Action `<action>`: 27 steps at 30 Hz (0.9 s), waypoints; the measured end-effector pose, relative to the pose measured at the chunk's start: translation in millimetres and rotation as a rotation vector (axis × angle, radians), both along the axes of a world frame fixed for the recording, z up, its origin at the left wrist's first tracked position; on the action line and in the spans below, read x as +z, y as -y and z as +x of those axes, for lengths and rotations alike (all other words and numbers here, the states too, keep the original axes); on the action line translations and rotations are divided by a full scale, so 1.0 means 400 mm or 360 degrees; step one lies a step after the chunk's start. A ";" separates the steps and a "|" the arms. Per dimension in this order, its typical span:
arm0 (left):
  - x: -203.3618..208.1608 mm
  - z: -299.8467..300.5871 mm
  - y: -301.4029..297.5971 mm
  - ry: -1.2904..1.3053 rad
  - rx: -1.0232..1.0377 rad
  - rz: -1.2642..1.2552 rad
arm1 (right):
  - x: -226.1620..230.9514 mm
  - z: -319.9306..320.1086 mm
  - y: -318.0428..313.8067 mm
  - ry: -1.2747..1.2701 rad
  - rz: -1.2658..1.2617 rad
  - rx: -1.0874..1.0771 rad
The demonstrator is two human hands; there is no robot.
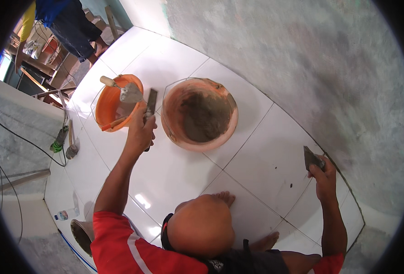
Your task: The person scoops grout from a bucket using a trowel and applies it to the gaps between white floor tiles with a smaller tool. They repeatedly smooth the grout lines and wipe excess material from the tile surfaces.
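My left hand (140, 130) is closed around a long flat plastering trowel (152, 99), seen nearly edge-on between two buckets. My right hand (326, 177) grips a small pointed trowel (311, 158), its grey blade close to the foot of the right wall. Grey mortar (201, 118) lies inside the wide, pale orange bucket (169, 123) in front of me. Left of it stands a brighter orange bucket (102, 102) with cloudy liquid in it. A mortar-smeared trowel (130, 93) with a wooden handle rests across that bucket's rim.
White floor tiles (252, 182) lie around my bare feet. A grey plastered wall (302, 55) runs along the right. At left are a mallet-like tool (71, 148), cables, a plastic bottle (67, 213) and a tipped container (81, 233). Another person (67, 27) stands at the far left.
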State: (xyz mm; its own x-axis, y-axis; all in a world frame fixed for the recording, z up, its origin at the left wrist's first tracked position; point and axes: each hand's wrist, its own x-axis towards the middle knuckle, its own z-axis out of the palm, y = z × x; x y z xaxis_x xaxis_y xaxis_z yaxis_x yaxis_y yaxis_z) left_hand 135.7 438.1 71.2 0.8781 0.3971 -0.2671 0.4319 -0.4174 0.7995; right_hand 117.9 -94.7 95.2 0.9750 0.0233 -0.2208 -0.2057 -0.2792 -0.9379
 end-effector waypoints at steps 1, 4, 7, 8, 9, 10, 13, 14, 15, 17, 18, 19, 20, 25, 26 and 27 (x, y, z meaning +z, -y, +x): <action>0.042 0.003 0.034 -0.0050 -0.0169 0.0027 | -0.009 0.002 -0.014 -0.0001 0.0052 0.0015; 0.112 0.043 0.112 -0.0260 -0.0598 0.0113 | -0.038 0.058 -0.108 0.0054 0.0199 0.0058; 0.011 0.142 0.103 -0.0200 -0.1152 0.0504 | -0.109 0.111 -0.250 0.0292 0.0376 0.0065; -0.072 0.178 0.066 0.0086 -0.1406 0.0795 | -0.138 0.127 -0.314 0.0328 0.0512 0.0032; -0.073 0.215 0.091 -0.0223 -0.1472 0.0743 | -0.157 0.138 -0.363 0.0357 0.0649 -0.0003; -0.078 0.250 0.134 -0.0539 -0.1533 0.0679 | -0.184 0.144 -0.407 0.0356 0.0726 -0.0030; -0.172 0.310 0.147 -0.0764 -0.2011 0.0926 | -0.223 0.156 -0.513 0.0380 0.0795 0.0003; -0.215 0.327 0.145 -0.0675 -0.2243 0.1072 | -0.227 0.160 -0.530 0.0392 0.0785 0.0033; -0.256 0.337 0.131 -0.0584 -0.2456 0.1227 | -0.233 0.162 -0.548 0.0357 0.0787 0.0035; -0.295 0.350 0.121 -0.0300 -0.2922 0.1502 | -0.239 0.167 -0.563 0.0289 0.0775 0.0041; -0.293 0.348 0.152 -0.0421 -0.2710 0.1356 | -0.250 0.171 -0.545 0.0254 0.0734 0.0020; -0.267 0.336 0.183 -0.0530 -0.2487 0.1207 | -0.256 0.175 -0.531 0.0225 0.0687 0.0009; -0.257 0.329 0.206 -0.0634 -0.2266 0.1055 | -0.261 0.178 -0.519 0.0195 0.0638 -0.0003; -0.301 0.330 0.167 -0.0395 -0.2652 0.1212 | -0.252 0.181 -0.545 0.0172 0.0583 0.0037; -0.295 0.320 0.175 -0.0423 -0.2487 0.1106 | -0.257 0.184 -0.540 0.0160 0.0577 0.0036; -0.275 0.306 0.180 -0.0444 -0.2316 0.0997 | -0.261 0.186 -0.542 0.0179 0.0605 0.0006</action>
